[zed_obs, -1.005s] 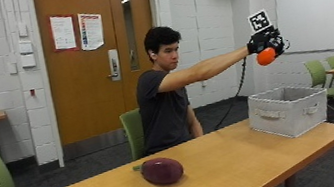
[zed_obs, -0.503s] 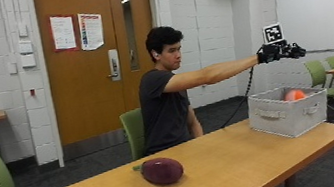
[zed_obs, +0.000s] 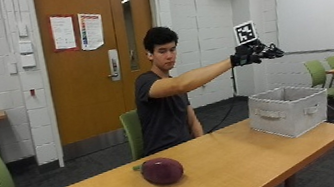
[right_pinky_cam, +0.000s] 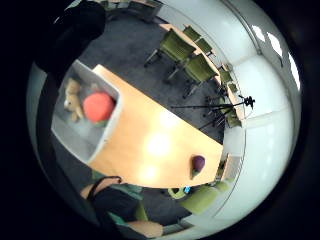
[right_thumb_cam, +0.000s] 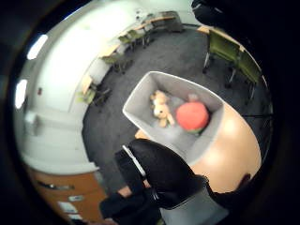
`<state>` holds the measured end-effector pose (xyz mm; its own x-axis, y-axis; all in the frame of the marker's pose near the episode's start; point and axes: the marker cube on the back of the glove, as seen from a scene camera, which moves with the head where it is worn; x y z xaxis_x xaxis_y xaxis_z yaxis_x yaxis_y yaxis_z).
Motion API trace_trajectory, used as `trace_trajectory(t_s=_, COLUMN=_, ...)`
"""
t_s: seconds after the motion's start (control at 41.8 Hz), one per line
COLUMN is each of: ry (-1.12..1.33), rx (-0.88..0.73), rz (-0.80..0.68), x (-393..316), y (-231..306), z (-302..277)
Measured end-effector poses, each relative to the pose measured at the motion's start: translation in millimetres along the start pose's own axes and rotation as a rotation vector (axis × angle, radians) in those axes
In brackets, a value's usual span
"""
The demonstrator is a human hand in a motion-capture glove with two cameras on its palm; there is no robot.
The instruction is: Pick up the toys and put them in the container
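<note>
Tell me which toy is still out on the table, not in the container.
The purple eggplant toy, lying alone on the wooden table. The red-orange toy and the tan plush toy already sit inside the grey container.

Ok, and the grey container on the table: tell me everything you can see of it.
The container is a light grey, fabric-looking, open-topped box with a handle strap on each visible side. It stands upright near the end of the wooden table, apart from the purple eggplant toy. Inside lie a round red-orange toy and a tan plush animal. The gloved right hand is held above it without touching.
</note>
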<state>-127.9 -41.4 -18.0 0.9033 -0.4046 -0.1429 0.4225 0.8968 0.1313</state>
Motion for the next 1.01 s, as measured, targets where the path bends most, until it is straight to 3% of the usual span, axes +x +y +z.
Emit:
trace_trajectory(t_s=0.12, ry=-0.113, rx=-0.019, rz=0.004, x=44, y=45, z=-7)
trace_trajectory(t_s=0.526, ry=-0.034, rx=-0.072, rz=0.369, x=262, y=191, z=2)
trace_trajectory(t_s=0.694, ry=-0.008, rx=-0.123, rz=0.470, x=337, y=244, z=36)
trace_trajectory(t_s=1.005, ry=-0.042, rx=-0.209, rz=0.617, x=412, y=309, z=141)
